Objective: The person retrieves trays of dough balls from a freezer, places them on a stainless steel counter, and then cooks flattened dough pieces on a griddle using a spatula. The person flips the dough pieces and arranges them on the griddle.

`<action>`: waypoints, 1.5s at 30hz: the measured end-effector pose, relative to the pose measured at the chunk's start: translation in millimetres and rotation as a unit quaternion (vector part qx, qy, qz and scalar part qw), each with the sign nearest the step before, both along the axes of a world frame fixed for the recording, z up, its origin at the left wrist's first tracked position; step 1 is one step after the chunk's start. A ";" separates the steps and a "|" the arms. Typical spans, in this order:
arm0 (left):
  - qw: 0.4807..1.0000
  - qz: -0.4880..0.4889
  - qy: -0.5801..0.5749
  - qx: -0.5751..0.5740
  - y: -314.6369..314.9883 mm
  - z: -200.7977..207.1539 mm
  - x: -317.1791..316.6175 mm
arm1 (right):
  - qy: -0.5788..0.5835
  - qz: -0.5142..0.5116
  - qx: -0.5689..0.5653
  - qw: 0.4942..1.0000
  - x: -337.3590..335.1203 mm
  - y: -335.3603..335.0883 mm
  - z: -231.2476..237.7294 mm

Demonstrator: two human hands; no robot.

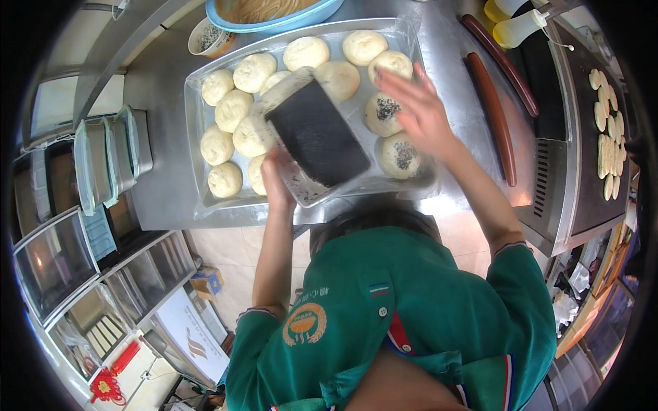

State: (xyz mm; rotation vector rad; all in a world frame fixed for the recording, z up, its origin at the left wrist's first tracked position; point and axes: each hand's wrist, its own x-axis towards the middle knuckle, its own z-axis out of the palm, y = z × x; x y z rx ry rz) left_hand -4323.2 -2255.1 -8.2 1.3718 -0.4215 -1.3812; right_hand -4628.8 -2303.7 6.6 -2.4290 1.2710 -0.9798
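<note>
My left hand grips the near left edge of a rectangular metal pan, tilted above the tray. A dark layer of black seeds, which look like sesame, fills most of it. Over the right side of the tray, my right hand is spread, slightly blurred, with fingers apart near a dough ball. Two more dough balls below it, the middle one and the nearest one, carry black seeds on top. Several plain pale dough balls sit on the plastic-lined metal tray, some partly hidden behind the pan.
Behind the tray stand a blue basin of brown paste and a small seed cup. To the right lie two brown rods, beside squeeze bottles. A griddle holds several flat pieces. Clear containers stand left.
</note>
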 end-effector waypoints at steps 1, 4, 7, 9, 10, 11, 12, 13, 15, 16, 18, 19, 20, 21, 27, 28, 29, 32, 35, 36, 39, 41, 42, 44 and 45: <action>0.999 0.013 -0.030 0.027 -0.7 3.0 3.9 | 0.012 -0.049 -0.008 0.999 -1.3 -19.1 -8.6; 0.981 -0.072 -0.157 -0.090 -5.9 7.0 3.6 | 0.240 -0.113 0.032 0.964 2.5 -48.0 -26.3; 0.984 -0.082 -0.147 -0.061 -8.1 6.5 -5.3 | 0.228 -0.075 0.115 0.964 -0.1 -32.2 -18.9; 0.986 -0.078 -0.147 -0.030 -8.6 5.6 -12.7 | 0.191 -0.063 0.128 0.971 2.0 -5.5 -1.3; 0.981 -0.105 -0.156 -0.053 -9.6 5.6 -15.3 | 0.168 -0.013 0.079 0.983 8.7 4.4 6.1; 0.977 -0.114 -0.170 -0.058 -11.7 4.6 -18.2 | 0.153 0.025 0.042 0.987 18.9 15.0 11.8; 0.974 -0.125 -0.183 -0.050 -14.3 3.5 -21.5 | 0.155 0.067 0.003 0.986 27.4 23.1 16.4; 0.967 -0.145 -0.197 -0.071 -18.0 3.4 -21.2 | 0.141 0.092 0.023 0.985 33.4 26.9 18.5; 0.969 -0.131 -0.194 -0.078 -26.9 1.4 -22.4 | 0.157 0.162 0.045 0.973 45.0 32.2 18.2; 0.971 -0.123 -0.190 -0.081 -31.7 -0.2 -22.4 | 0.165 0.162 0.063 0.971 47.8 32.9 16.1; 0.964 -0.124 -0.226 -0.066 -38.7 -4.2 -23.1 | 0.240 0.180 0.116 0.947 47.7 34.2 12.8; 0.960 -0.125 -0.243 -0.057 -41.1 -6.4 -23.3 | 0.251 0.183 0.110 0.944 46.0 32.4 11.3; 0.964 -0.121 -0.233 -0.049 -42.1 -8.0 -23.1 | 0.162 0.181 0.096 0.965 42.2 28.2 10.5; 0.967 -0.117 -0.223 -0.042 -42.3 -9.5 -22.5 | 0.103 0.180 0.104 0.973 39.2 21.8 9.3; 0.983 -0.068 -0.165 -0.032 -27.2 -4.5 -8.3 | 0.018 -0.009 0.005 1.000 28.0 -80.2 -21.4; 0.986 -0.059 -0.151 -0.027 -25.1 -2.3 -5.1 | 0.066 -0.044 -0.007 0.997 30.4 -99.7 -31.5; 0.989 -0.058 -0.135 -0.025 -23.5 -0.3 -3.0 | 0.118 -0.087 0.001 0.989 29.9 -109.1 -38.1; 0.987 -0.050 -0.151 -0.034 -20.0 4.0 2.4 | 0.238 -0.100 0.020 0.966 31.9 -105.9 -40.3; 0.979 -0.063 -0.185 -0.050 -16.9 4.2 4.8 | 0.196 -0.032 0.026 0.980 41.5 -60.0 -10.5; 0.978 -0.059 -0.194 -0.048 -16.8 3.9 3.7 | 0.168 0.021 0.028 0.985 51.1 -42.9 1.0; 0.973 -0.070 -0.202 -0.084 -16.1 2.4 -0.7 | 0.138 0.165 0.015 0.976 78.6 -3.4 18.1; 0.970 -0.067 -0.217 -0.080 -15.5 2.4 -2.1 | 0.186 0.202 0.054 0.960 84.5 8.8 17.9; 0.968 -0.067 -0.227 -0.079 -14.5 2.5 -2.1 | 0.212 0.213 0.076 0.951 85.8 13.7 15.0; 0.973 -0.067 -0.214 -0.058 -10.9 1.5 1.2 | 0.232 0.233 0.101 0.939 85.6 20.6 8.4; 0.975 -0.056 -0.211 -0.050 -8.3 0.3 4.6 | 0.228 0.242 0.103 0.938 84.4 21.9 5.7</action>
